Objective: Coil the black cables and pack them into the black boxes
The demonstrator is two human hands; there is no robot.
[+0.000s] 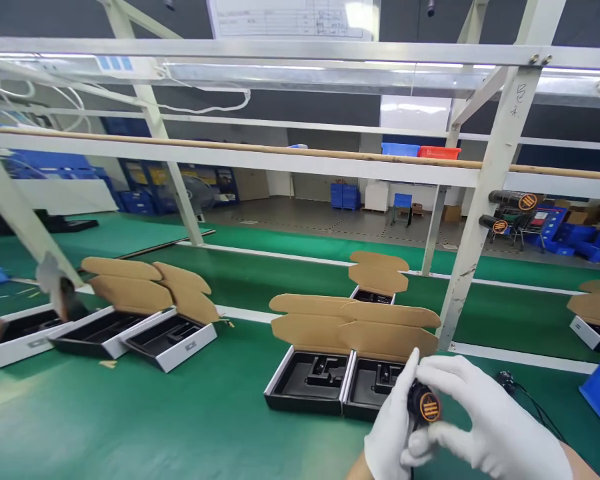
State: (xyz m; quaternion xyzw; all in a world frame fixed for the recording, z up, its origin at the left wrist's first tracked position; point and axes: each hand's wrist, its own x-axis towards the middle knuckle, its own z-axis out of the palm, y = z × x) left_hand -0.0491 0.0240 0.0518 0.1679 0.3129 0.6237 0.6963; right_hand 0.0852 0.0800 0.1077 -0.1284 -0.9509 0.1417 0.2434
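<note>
At the near right edge of the green bench, two white-gloved hands are sharing one small black part with an orange striped face. The left hand is curling around the part's left side, thumb raised and fingers closed on the body. The right hand is pinching its right side between thumb and fingertips, the other fingers loosely bent. Gripping by the sides is leaving the orange face uncovered and turned towards the camera, probably so that it stays readable.

The part is sitting between the two hands, above the bench and just in front of the right box, apart from it. This box and the left box are standing side by side and touching. Their brown flaps are folded back, which is keeping the black moulded trays open from above. A row of similar boxes is lying well apart to the left. Two black tubes with like orange ends are projecting from the white post. A thin black cable is trailing just beyond the right hand.
</note>
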